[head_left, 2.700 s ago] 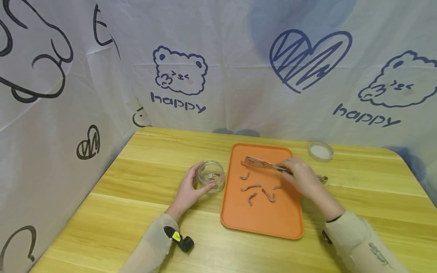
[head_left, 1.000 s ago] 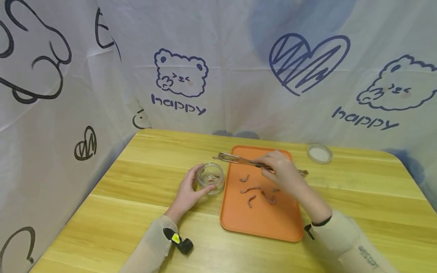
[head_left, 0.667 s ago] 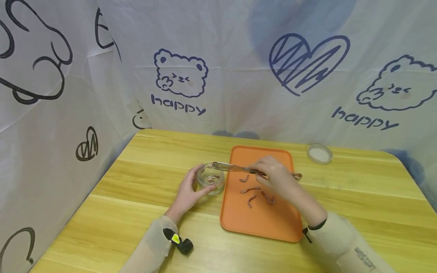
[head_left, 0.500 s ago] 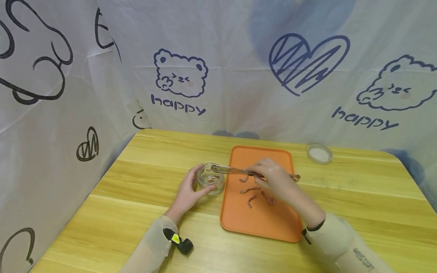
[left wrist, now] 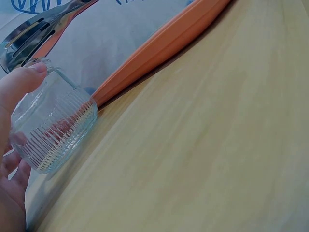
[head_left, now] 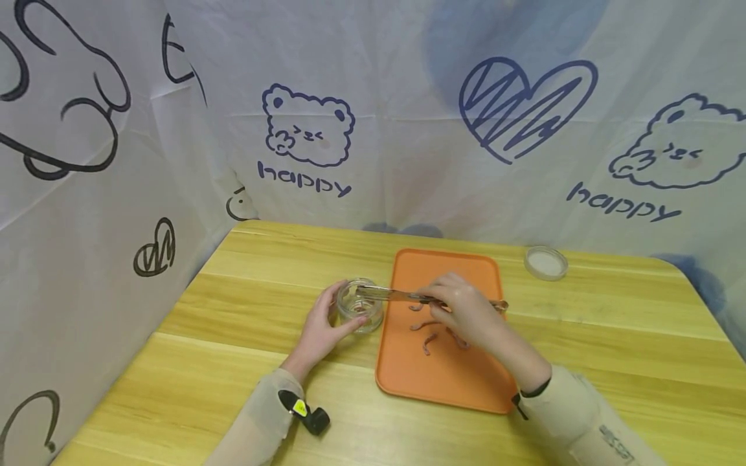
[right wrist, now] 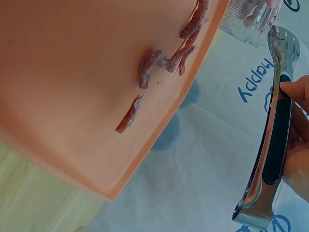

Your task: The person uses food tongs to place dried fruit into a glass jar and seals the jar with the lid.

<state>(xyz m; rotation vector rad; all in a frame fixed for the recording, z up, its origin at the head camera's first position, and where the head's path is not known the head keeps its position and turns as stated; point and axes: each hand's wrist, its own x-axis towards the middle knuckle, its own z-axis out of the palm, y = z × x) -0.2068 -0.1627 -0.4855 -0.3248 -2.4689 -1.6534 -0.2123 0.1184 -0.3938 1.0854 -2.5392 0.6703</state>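
My left hand [head_left: 322, 329] holds a round clear glass jar [head_left: 362, 321] on the table, thumb on its near side and fingers round the far left. Reddish pieces show through the ribbed wall of the jar in the left wrist view. With my right hand [head_left: 466, 312] I grip metal food tongs [right wrist: 276, 140] by their black handle pads, their slotted heads [left wrist: 30, 41] at the jar's mouth. I cannot tell whether a strip is between the tips. Several thin reddish-brown strips, like dried meat [right wrist: 129, 114], lie on the orange tray [head_left: 445, 385] under my right hand.
A round clear lid [head_left: 546, 263] lies at the back right of the wooden table [head_left: 233, 362]. Behind the table hangs a white cloth [head_left: 396, 162] with printed bears and hearts. The tray's left edge stands close beside the jar.
The tongs have gone from the tray's upper left, leftward with a strip at their tips, then down to the jar's mouth. My left hand and the jar stay in place.
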